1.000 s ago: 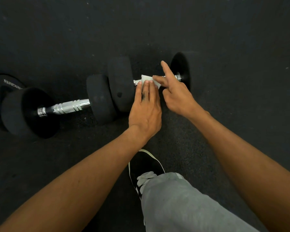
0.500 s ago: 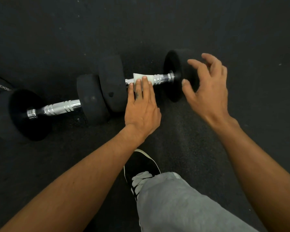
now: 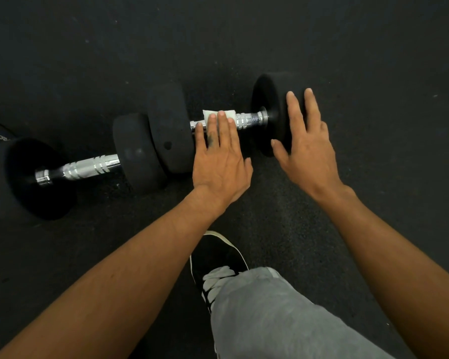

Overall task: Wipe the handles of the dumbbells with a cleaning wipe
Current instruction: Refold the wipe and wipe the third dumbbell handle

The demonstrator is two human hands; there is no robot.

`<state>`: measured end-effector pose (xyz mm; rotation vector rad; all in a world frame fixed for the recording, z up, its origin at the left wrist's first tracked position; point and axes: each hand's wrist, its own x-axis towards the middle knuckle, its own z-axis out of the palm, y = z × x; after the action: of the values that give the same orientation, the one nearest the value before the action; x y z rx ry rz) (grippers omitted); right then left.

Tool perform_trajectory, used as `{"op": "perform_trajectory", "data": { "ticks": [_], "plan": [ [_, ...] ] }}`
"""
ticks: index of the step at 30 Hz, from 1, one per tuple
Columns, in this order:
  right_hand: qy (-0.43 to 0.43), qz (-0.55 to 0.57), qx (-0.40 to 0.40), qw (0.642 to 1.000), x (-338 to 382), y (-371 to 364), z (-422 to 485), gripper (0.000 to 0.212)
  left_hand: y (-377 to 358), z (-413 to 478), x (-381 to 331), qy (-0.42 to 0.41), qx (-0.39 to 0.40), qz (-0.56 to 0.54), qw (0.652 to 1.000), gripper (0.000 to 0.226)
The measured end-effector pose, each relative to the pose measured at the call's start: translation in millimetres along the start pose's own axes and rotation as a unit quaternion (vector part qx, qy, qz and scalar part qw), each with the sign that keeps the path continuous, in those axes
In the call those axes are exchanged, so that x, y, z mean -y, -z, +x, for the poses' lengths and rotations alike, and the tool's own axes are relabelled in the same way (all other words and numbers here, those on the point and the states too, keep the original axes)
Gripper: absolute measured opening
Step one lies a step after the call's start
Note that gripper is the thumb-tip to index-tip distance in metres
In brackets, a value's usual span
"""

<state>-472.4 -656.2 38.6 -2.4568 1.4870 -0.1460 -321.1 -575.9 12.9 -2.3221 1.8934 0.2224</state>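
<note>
The left hand (image 3: 219,161), fingers straight and together, presses a white folded cleaning wipe (image 3: 231,114) onto the chrome handle of a black round-headed dumbbell (image 3: 166,125) lying on the dark rubber floor (image 3: 373,47). At 3 o'clock from it, the right hand (image 3: 307,149) rests flat, fingers spread, on that dumbbell's outer head. A second black dumbbell (image 3: 88,168), its chrome handle bare, lies at 9 o'clock, just beside the first.
</note>
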Motion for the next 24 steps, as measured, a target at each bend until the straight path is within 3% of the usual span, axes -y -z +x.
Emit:
{"op": "perform_trajectory", "data": {
  "ticks": [24],
  "plan": [
    [-0.013,-0.001,0.006,1.0,0,-3,0,0.085,9,23,7,0.001,0.012,-0.005,1.0,0.075]
  ]
}}
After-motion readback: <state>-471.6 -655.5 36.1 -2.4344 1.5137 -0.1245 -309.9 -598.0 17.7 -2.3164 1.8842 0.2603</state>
